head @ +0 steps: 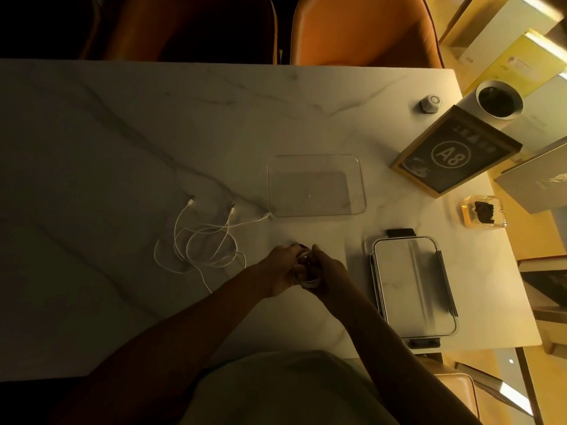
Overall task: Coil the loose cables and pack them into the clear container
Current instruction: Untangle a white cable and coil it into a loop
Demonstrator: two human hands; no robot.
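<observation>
A clear rectangular container [362, 179] stands empty on the marble table, past my hands. Its clear lid [414, 286] with dark clips lies to the right. Loose white cables [202, 243] sprawl in tangled loops on the table to the left, their plugs pointing away from me. My left hand [280, 269] and my right hand [329, 271] meet in front of me, both closed around a small coiled white cable [310, 282]. Part of that coil is hidden between the fingers.
A dark framed sign marked A8 [454, 151] stands at the right, with a white cup [500, 101], a small grey knob [431, 102] and a glass dish holding something dark [483, 211] near it. Orange chairs [362, 29] sit beyond the table's far edge.
</observation>
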